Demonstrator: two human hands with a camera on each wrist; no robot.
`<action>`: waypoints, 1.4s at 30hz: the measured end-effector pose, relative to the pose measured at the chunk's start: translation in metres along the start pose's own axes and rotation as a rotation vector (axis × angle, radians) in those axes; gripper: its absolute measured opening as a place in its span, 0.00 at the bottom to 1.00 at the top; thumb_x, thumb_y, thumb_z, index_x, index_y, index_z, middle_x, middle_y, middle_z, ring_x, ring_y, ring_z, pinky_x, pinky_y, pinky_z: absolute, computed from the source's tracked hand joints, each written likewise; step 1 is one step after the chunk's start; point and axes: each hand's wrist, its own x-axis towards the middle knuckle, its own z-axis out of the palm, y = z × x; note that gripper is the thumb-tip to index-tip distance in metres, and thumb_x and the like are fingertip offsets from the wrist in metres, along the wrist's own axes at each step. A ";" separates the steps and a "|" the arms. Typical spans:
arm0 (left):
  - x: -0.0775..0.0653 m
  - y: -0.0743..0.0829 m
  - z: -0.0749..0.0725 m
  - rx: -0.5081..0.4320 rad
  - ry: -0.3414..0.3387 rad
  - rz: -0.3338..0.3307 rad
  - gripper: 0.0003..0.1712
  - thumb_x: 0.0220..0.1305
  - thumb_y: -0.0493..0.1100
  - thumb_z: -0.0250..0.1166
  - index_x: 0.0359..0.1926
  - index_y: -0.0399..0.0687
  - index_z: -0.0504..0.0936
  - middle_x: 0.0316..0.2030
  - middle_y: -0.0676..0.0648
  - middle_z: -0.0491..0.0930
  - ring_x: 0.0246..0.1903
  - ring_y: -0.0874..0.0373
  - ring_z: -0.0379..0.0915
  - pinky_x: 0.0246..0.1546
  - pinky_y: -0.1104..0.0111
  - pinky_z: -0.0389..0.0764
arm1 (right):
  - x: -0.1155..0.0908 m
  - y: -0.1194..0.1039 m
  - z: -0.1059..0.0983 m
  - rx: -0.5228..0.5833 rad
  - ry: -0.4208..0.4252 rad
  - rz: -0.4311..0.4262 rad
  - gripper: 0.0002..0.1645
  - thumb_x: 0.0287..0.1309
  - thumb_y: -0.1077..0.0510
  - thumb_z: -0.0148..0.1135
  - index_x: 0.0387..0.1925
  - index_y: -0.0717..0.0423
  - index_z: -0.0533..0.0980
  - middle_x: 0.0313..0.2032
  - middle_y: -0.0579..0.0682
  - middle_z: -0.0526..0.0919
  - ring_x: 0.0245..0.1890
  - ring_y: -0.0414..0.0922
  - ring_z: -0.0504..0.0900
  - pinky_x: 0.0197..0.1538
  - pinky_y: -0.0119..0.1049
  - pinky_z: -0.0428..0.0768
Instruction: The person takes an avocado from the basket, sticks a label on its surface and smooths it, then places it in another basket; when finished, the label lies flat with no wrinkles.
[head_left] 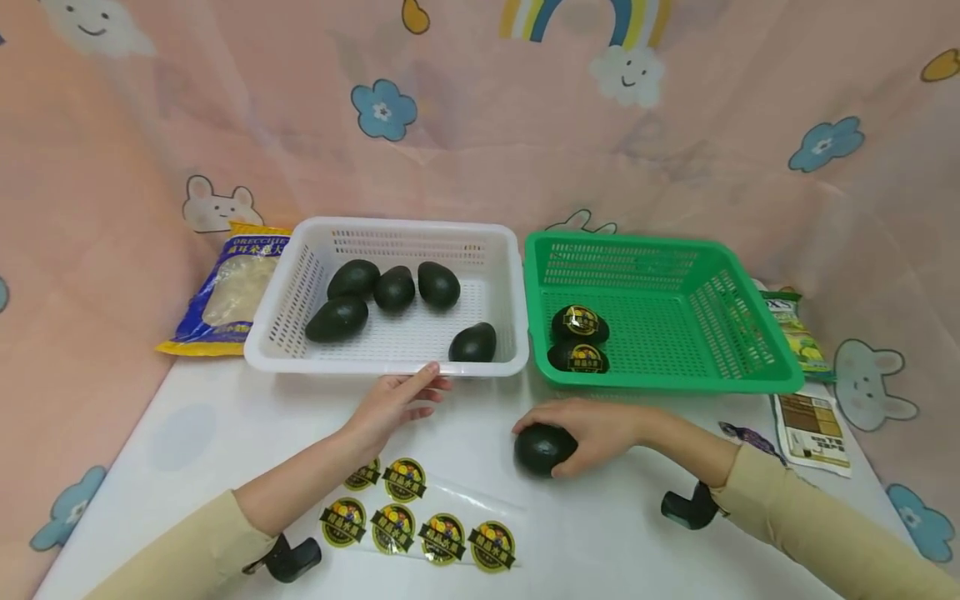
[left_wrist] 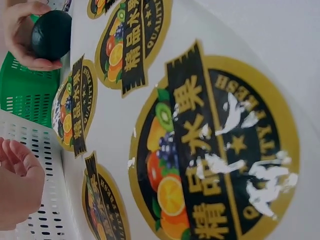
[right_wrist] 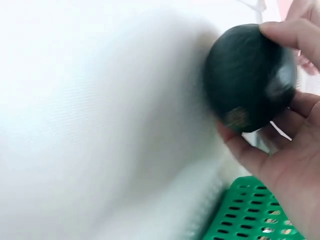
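My right hand (head_left: 600, 432) grips a dark green avocado (head_left: 545, 450) low over the white table, thumb on one side and fingers on the other. In the right wrist view the same avocado (right_wrist: 247, 80) shows no sticker on its visible side. My left hand (head_left: 393, 404) is at the front rim of the white basket (head_left: 360, 367), fingers loosely bent and holding nothing. Several avocados (head_left: 337, 319) lie in that basket. Two avocados bearing round gold-and-black stickers (head_left: 585, 358) sit at the left of the green basket (head_left: 675, 383). A clear sheet of fruit stickers (head_left: 442, 537) lies before me.
The two baskets stand side by side at the back. A blue and yellow pasta bag (head_left: 232, 287) leans left of the white one. Right of the green basket are a green snack bag (head_left: 798, 333), a white and brown packet (head_left: 810, 429) and a purple wrapped item (head_left: 752, 439).
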 end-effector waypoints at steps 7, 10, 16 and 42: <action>-0.011 -0.005 -0.021 0.395 -0.234 0.139 0.28 0.69 0.55 0.61 0.60 0.41 0.77 0.56 0.43 0.78 0.54 0.48 0.74 0.53 0.59 0.77 | 0.000 0.007 0.005 0.022 0.001 -0.017 0.41 0.55 0.52 0.70 0.69 0.50 0.64 0.64 0.42 0.70 0.63 0.40 0.68 0.64 0.41 0.67; -0.025 -0.008 -0.041 0.768 -0.345 0.277 0.33 0.60 0.60 0.68 0.60 0.47 0.76 0.56 0.49 0.77 0.56 0.53 0.70 0.55 0.58 0.74 | -0.001 0.008 0.005 0.032 0.013 -0.013 0.45 0.54 0.51 0.72 0.70 0.51 0.62 0.66 0.43 0.68 0.65 0.40 0.66 0.66 0.41 0.65; -0.042 -0.015 -0.066 1.174 -0.446 0.424 0.33 0.48 0.64 0.74 0.51 0.52 0.78 0.50 0.57 0.72 0.50 0.59 0.64 0.50 0.61 0.72 | -0.001 0.008 0.004 0.021 0.071 -0.006 0.47 0.53 0.47 0.73 0.71 0.50 0.61 0.67 0.43 0.67 0.64 0.40 0.65 0.65 0.43 0.65; -0.031 -0.006 -0.018 0.755 -0.625 0.271 0.12 0.55 0.55 0.73 0.38 0.58 0.88 0.34 0.62 0.85 0.34 0.66 0.76 0.38 0.69 0.77 | 0.031 -0.061 0.043 -0.240 0.616 -0.426 0.05 0.58 0.56 0.69 0.33 0.43 0.79 0.34 0.35 0.79 0.39 0.34 0.74 0.45 0.26 0.72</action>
